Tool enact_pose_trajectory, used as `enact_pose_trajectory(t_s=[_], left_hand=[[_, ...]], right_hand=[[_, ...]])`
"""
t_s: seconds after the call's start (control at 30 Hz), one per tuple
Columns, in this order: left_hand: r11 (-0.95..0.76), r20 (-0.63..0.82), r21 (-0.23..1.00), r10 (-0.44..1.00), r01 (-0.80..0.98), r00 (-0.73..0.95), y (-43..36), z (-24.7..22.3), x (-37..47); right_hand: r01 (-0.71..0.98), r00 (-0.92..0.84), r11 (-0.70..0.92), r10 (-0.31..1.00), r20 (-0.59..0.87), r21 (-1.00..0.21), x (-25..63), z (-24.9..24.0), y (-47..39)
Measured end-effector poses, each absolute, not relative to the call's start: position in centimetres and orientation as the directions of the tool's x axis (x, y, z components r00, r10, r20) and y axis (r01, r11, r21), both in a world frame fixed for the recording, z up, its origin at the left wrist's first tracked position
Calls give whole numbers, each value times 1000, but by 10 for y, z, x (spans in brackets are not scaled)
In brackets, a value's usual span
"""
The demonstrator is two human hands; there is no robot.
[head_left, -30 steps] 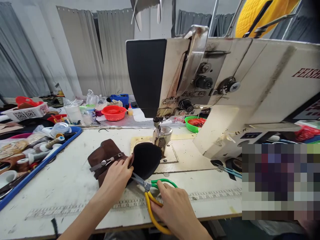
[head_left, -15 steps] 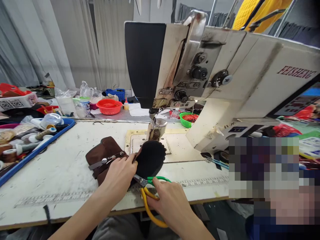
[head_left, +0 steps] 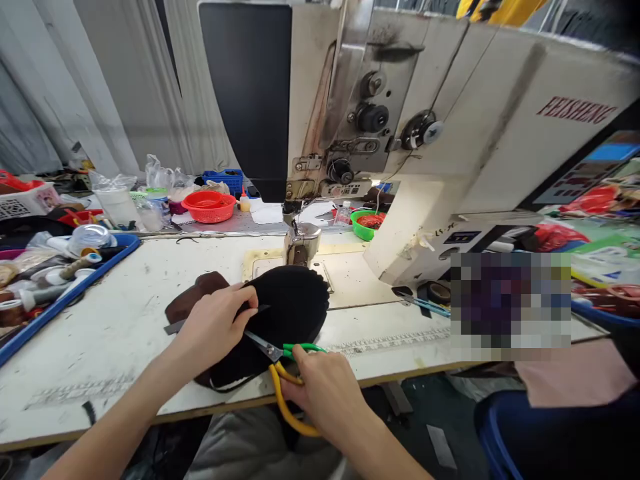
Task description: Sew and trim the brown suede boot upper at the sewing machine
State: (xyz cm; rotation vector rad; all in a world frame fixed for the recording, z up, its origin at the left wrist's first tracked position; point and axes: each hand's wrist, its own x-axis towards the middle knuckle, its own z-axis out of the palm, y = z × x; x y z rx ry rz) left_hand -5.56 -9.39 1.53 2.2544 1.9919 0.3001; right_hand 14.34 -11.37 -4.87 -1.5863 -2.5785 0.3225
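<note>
A dark brown and black shoe-like piece lies on the white table below the sewing machine's needle area, its black scalloped end to the right. My left hand is over its left part, thumb and fingers pinching a thin dark strip. The scissors, with one green and one yellow handle, are in my right hand at the table's front edge. Their blades point up and left against the black material, close to my left fingertips.
The sewing machine rises over the table. A blue tray of thread spools sits at the left. Behind are a red basket and a green basket. Blue-handled tweezers and a tape roll lie right.
The piece has been turned, so more of its black side shows and the metal snaps are hidden. My left hand has moved left and up. The camera view has shifted.
</note>
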Motion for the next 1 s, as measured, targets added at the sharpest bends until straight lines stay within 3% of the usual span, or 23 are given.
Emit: enact_pose_trajectory(t_s=[0.3, 0.63, 1.0], left_hand=[[-120, 54, 368, 993, 922, 108, -87, 26, -74], [-128, 55, 374, 992, 919, 115, -85, 21, -75], [-248, 74, 372, 968, 894, 238, -90, 18, -73]], right_hand=[[880, -409, 388, 913, -19, -273, 167, -45, -121], [871, -420, 412, 907, 26, -267, 134, -42, -109], [800, -563, 553, 826, 27, -233, 110, -39, -82]])
